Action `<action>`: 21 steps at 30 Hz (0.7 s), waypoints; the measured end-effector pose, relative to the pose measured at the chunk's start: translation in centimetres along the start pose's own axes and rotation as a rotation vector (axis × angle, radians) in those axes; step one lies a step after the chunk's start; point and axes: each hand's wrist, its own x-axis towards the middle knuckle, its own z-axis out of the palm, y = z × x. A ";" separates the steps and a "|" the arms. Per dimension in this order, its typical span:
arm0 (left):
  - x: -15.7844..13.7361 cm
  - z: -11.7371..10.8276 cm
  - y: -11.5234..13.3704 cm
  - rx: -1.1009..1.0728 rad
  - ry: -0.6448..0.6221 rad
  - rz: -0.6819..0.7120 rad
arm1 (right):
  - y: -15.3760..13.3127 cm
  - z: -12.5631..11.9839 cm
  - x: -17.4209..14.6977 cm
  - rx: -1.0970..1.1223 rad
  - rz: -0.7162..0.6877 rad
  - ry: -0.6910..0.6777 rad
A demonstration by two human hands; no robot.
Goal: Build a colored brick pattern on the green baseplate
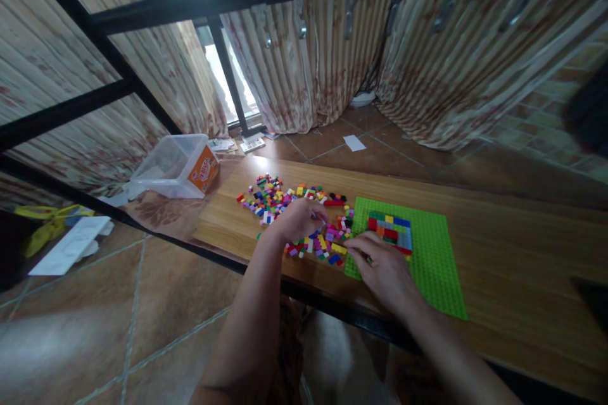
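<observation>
Loose toy building bricks [270, 193] in many colours lie in a heap on the wooden table. Over the heap is my left hand [300, 220], its fingers curled inward; what they hold, if anything, is too small to name. My right hand [382, 262] reaches across the left edge of a green baseplate [439, 259], thumb and fingers drawn together near a yellow brick [339, 248]. I cannot make out what sits in that pinch. On the baseplate stands a low block of joined bricks [403, 223] in blue, red, grey, green and yellow, partly covered by my right hand.
A clear plastic box [178, 164] with an orange label stands beyond the table's left end. The black metal frame [247, 0] crosses above the table [513, 266]. Curtains [304, 76] hang behind, and papers [354, 143] lie on the tiled floor.
</observation>
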 end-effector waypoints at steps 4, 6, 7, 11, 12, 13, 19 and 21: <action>-0.1 -0.1 -0.2 0.021 0.117 -0.040 | -0.5 1.1 1.0 -0.071 0.021 0.011; -0.2 -0.2 -0.2 0.027 0.157 -0.039 | -0.9 1.5 1.7 -0.134 0.030 -0.008; -0.2 -0.3 -0.2 0.032 0.164 -0.033 | -1.2 1.7 2.1 -0.163 0.033 -0.027; -0.3 -0.5 0.0 0.056 0.165 -0.019 | -2.1 2.3 3.1 -0.225 0.043 -0.102; -0.3 -0.5 0.0 0.059 0.164 -0.021 | -2.2 2.4 3.2 -0.233 0.044 -0.111; -0.3 -0.6 0.0 0.062 0.166 -0.024 | -2.3 2.4 3.4 -0.241 0.045 -0.119; -0.3 -0.5 -0.3 0.051 0.163 -0.025 | -2.8 3.1 3.8 -0.325 0.016 -0.138; -0.3 -0.5 -0.3 0.055 0.162 -0.029 | -2.8 3.4 3.9 -0.368 -0.006 -0.145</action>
